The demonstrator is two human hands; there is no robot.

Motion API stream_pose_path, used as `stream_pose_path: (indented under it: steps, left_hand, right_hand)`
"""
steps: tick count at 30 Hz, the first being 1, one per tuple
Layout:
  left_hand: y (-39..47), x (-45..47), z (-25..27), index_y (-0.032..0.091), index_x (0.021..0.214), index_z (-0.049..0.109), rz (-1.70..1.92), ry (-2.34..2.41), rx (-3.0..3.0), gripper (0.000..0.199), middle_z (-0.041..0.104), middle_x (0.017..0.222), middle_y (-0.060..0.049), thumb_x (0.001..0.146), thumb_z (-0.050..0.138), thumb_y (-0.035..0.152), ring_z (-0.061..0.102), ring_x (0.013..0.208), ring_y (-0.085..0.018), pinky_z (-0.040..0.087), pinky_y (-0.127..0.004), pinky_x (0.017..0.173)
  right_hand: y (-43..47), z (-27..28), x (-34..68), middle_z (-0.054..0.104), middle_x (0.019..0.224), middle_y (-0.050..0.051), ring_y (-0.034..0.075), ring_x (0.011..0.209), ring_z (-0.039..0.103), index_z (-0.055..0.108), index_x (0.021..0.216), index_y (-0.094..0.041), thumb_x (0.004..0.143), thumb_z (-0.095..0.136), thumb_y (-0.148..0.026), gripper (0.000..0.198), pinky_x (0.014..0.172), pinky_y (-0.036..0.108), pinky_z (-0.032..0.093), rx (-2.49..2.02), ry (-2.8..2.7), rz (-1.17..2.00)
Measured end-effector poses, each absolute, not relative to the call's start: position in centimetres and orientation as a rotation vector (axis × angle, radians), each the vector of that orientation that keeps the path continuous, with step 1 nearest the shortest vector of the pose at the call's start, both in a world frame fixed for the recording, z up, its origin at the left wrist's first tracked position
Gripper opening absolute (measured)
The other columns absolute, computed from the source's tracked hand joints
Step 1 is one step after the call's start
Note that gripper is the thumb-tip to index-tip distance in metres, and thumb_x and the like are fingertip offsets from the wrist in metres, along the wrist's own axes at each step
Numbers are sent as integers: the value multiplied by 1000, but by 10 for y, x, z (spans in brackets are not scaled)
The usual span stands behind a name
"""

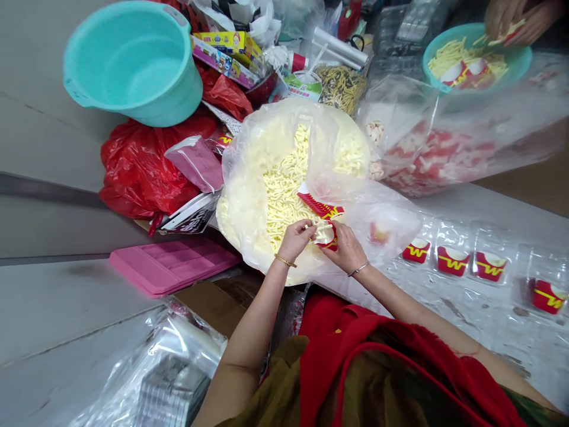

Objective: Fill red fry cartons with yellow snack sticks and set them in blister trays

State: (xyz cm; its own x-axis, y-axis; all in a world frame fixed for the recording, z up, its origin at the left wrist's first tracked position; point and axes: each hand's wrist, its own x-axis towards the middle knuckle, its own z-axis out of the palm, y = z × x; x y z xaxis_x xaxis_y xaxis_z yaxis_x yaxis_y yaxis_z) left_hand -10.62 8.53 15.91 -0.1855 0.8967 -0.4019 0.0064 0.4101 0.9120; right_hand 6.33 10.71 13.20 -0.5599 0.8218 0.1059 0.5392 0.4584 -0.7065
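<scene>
My right hand (345, 248) is closed around a small red fry carton (332, 238) with a yellow zigzag mark. At its mouth, my left hand (296, 240) pinches a few pale yellow french-fry pieces (320, 231). Both hands are over a large clear plastic bag (240, 178), opened out around a heap of the same fry pieces (284, 198). A nested stack of red fry cartons (320, 207) lies on the heap, just beyond my hands. Part of the held carton is hidden behind my fingers.
Filled-looking clear packs with red cartons (452, 261) line the table at right. Another person's hands (515, 24) work over a teal basin (524, 62) of fries. A teal tub (133, 59), red bags (146, 172) and a pink tray (173, 264) crowd the left.
</scene>
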Motion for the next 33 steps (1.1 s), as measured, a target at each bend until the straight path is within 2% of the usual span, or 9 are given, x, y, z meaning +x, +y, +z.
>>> stream_pose_path:
  steps: [5, 9, 14, 18, 24, 33]
  left_hand:
    - [81, -103, 163, 17, 82, 61, 966, 1673, 1051, 17, 50, 60, 4, 71, 64, 29, 42, 53, -8, 33, -20, 51]
    - [80, -101, 164, 17, 73, 63, 882, 1733, 1274, 8, 55, 66, 2, 70, 64, 24, 43, 56, -8, 34, -21, 54]
    - [80, -106, 164, 16, 76, 59, 1019, 1628, 835, 21, 53, 62, 3, 69, 67, 34, 45, 50, -7, 35, -20, 49]
    - [78, -111, 170, 16, 77, 56, 1079, 1497, 564, 27, 52, 62, 4, 66, 71, 36, 48, 50, -5, 29, -16, 44]
    - [73, -110, 176, 15, 74, 54, 1138, 1418, 450, 29, 50, 62, 4, 63, 74, 33, 48, 50, -4, 28, -15, 43]
    - [69, -114, 179, 14, 75, 55, 1116, 1383, 383, 29, 49, 64, 4, 63, 74, 32, 47, 51, -3, 25, -14, 43]
  right_hand:
    - [104, 129, 61, 50, 120, 16, 32, 109, 48, 28, 135, -17, 77, 62, -41, 71, 90, 51, 45, -1128, -2263, 872]
    - [101, 129, 62, 50, 120, 16, 32, 109, 48, 30, 134, -17, 79, 61, -40, 67, 91, 51, 45, -1096, -2281, 892]
    - [98, 129, 66, 50, 120, 17, 32, 108, 49, 30, 132, -16, 78, 62, -42, 68, 91, 50, 45, -1104, -2251, 925]
    - [96, 129, 67, 49, 122, 16, 32, 110, 49, 28, 134, -18, 80, 59, -44, 67, 91, 52, 44, -1084, -2222, 967]
    - [92, 131, 66, 48, 121, 16, 29, 111, 48, 28, 133, -16, 81, 59, -44, 67, 93, 47, 45, -1057, -2195, 962]
    - [91, 120, 68, 47, 124, 16, 31, 113, 47, 27, 135, -17, 79, 62, -43, 71, 94, 50, 44, -1045, -2165, 915]
